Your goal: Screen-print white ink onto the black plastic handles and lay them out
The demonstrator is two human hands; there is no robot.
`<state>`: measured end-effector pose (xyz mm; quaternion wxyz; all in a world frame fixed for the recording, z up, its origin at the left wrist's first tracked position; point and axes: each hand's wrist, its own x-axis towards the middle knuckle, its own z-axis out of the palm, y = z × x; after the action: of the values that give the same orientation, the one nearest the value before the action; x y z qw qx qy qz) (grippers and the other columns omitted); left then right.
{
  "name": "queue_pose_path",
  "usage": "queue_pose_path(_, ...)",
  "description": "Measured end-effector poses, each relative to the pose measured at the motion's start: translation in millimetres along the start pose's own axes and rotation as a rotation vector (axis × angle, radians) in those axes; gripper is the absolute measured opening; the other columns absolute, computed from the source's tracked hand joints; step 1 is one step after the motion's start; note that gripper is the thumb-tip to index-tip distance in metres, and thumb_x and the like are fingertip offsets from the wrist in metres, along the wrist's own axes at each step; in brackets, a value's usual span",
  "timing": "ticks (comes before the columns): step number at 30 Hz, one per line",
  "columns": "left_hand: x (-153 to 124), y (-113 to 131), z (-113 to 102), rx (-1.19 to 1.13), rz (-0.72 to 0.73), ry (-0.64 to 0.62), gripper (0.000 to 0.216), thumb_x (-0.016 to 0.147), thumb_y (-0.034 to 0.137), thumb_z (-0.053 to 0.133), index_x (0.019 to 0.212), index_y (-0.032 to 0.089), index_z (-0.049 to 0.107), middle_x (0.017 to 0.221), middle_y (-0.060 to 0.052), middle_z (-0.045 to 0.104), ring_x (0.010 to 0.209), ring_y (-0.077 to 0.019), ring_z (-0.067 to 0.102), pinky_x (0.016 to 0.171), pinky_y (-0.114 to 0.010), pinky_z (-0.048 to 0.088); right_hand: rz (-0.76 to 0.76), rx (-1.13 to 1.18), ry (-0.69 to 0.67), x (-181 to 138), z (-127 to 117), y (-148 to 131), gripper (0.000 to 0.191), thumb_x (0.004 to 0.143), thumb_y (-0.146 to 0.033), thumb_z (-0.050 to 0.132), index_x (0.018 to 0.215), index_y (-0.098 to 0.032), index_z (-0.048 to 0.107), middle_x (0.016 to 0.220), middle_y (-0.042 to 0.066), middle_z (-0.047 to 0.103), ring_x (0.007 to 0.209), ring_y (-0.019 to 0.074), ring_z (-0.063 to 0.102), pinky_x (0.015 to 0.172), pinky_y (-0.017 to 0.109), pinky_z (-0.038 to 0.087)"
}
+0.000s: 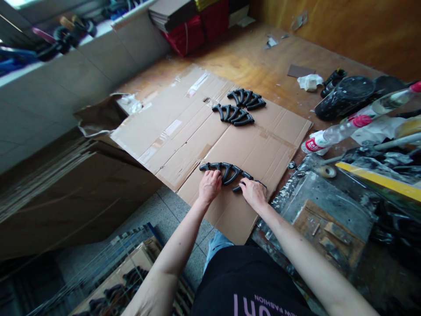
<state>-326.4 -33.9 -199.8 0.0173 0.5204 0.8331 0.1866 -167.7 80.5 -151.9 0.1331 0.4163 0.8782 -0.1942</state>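
In the head view, a row of black, curved, handle-like pieces (226, 172) lies on a flat cardboard sheet (171, 175). At the row's left end, my left hand (209, 186) has its fingers closed on one of the pieces. My right hand (254, 193) pinches another black curved piece (237, 188) at the right end, partly covering it. Further back on the same cardboard rest two fan-shaped groups of similar pieces, a nearer group (233, 115) and a farther group (246, 98).
Plastic bottles (335, 134) and a black container (348, 94) lie on the right of the wooden table (263, 57). A grimy metal plate (342, 210) sits nearer. Cardboard stacks (82, 193) stand at left, above a wire rack (108, 267).
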Motion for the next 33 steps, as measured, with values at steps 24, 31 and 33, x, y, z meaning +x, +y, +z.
queue_pose_path(24,-11,30,17,0.023,-0.022,-0.054,0.051,0.074,0.041,0.074,0.122,0.027,0.064,0.14,-0.01,0.056,0.129,-0.0404,0.044,0.107,-0.063,0.031,-0.053,0.228,-0.008,0,17,-7,0.043,0.094,-0.027,0.051,0.137,-0.018,0.051,0.116,0.01,0.068,0.104,0.0193,0.065,0.092,0.029,0.046)
queue_pose_path(31,135,-43,9,0.059,0.118,-0.042,0.049,0.071,0.047,0.076,0.115,0.027,0.069,0.134,-0.009,0.061,0.127,-0.0368,0.047,0.107,-0.055,0.035,-0.175,0.162,-0.004,-14,26,-11,0.063,0.091,-0.021,0.053,0.151,-0.023,0.034,0.11,0.01,0.066,0.106,0.023,0.062,0.093,0.034,0.046)
queue_pose_path(33,177,-54,9,0.071,0.095,-0.088,0.049,0.072,0.048,0.075,0.115,0.026,0.069,0.134,-0.01,0.062,0.126,-0.036,0.049,0.106,-0.052,0.038,-0.17,0.182,-0.021,-16,28,-14,0.058,0.09,-0.02,0.054,0.147,-0.022,0.041,0.112,0.011,0.064,0.107,0.0228,0.06,0.094,0.033,0.046)
